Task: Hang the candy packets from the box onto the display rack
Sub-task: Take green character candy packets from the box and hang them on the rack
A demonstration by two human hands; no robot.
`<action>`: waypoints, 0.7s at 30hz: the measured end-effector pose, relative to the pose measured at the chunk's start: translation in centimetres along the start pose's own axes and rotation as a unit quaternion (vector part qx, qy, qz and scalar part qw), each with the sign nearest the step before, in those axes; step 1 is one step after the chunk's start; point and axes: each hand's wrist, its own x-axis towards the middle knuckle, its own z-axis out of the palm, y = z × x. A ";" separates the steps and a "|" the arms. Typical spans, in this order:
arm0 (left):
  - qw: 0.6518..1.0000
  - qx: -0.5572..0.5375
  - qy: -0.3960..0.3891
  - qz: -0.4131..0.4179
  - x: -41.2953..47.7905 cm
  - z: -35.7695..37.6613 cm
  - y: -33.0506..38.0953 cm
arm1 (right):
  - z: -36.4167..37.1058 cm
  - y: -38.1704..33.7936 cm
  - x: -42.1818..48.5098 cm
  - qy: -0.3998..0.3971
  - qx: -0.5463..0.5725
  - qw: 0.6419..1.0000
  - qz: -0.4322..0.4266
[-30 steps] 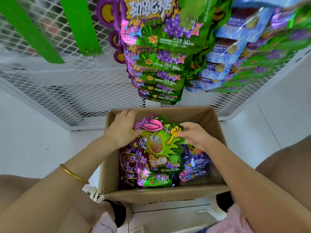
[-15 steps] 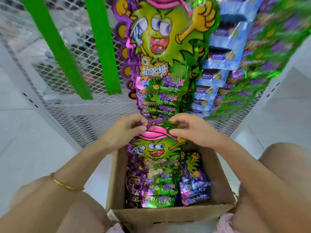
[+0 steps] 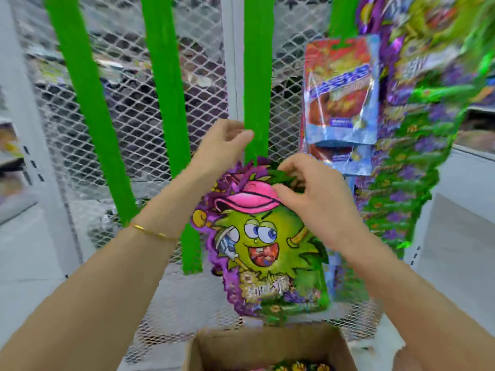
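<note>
At centre left, against the white wire-mesh display rack (image 3: pixel 128 108) with its bright green vertical strips (image 3: pixel 88 103), the left hand (image 3: pixel 222 148) curls its fingers at one strip's edge; whether it pinches the strip cannot be told. Mid-frame, the glossy foil candy packet (image 3: pixel 265 245) with a green cartoon face hangs upright above the brown cardboard box (image 3: pixel 267 346), its top pinched by the right hand (image 3: pixel 316 199). It looks light, floppy and slick, probably best held by its top edge.

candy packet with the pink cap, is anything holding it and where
The right hand pinches the candy packet at its top edge, above the pink cap. The left hand is up by a green strip, grip unclear.
</note>
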 end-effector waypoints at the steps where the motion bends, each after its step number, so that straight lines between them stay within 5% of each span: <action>1: 1.000 -0.010 -0.012 -0.001 0.6 0.1 0.6 | -0.2 -0.3 0.9 0.014 -0.012 1.000 0.002; 11: 0.996 0.029 -0.085 -0.021 3.1 -1.4 3.0 | -0.4 -1.7 6.7 0.104 -0.148 0.983 -0.005; 21: 0.998 0.024 -0.035 -0.037 3.7 -0.8 3.0 | -0.2 -1.5 7.6 0.124 -0.212 0.969 -0.011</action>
